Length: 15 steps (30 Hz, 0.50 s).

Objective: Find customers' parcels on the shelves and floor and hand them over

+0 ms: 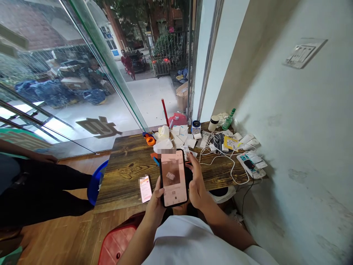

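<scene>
My left hand [156, 200] grips a smartphone [173, 187] in a black case by its lower left side, thumb along the edge. A photo of a small white label on a brown surface shows on its lit screen. Close by the phone's right edge is my right hand [196, 182], fingers bent and apart, with nothing plainly in them. A dark thing between this hand and the phone is too hidden to name. On the wooden table [124, 173], left of my hands, lies a second phone [146, 188] with its screen lit. Printed labels [185, 149] lie beyond the held phone.
Papers [180, 134], an orange tape roll [150, 141], tangled white cables [212, 145], a green bottle [228, 119] and a label printer-like device [252, 165] crowd the table. Another person [33, 176] stands at left by a blue bin [97, 182]. A red stool [118, 244] is below; glass stands ahead.
</scene>
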{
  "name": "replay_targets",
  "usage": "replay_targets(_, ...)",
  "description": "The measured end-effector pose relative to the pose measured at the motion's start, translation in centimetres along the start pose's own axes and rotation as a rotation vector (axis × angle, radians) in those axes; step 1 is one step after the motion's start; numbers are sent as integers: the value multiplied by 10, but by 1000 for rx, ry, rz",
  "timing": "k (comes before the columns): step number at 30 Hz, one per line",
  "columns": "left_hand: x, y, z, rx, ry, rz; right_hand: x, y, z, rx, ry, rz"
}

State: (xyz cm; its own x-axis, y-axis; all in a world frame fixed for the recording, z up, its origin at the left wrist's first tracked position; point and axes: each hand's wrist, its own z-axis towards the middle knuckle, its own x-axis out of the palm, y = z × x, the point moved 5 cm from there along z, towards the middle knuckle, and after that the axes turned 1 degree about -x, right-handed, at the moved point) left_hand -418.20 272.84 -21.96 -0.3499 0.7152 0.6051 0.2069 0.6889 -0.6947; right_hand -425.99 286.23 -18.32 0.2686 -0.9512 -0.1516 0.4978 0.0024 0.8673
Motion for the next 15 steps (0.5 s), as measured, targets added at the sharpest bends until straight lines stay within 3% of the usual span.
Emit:
replay_targets(6, -7, -5, -2, 29, -22, -30, -1, -4, -12, -9, -37, 76)
replay_targets(15, 22, -36, -5, 194, -33, -52, -10, 14, -2, -98, 64, 16)
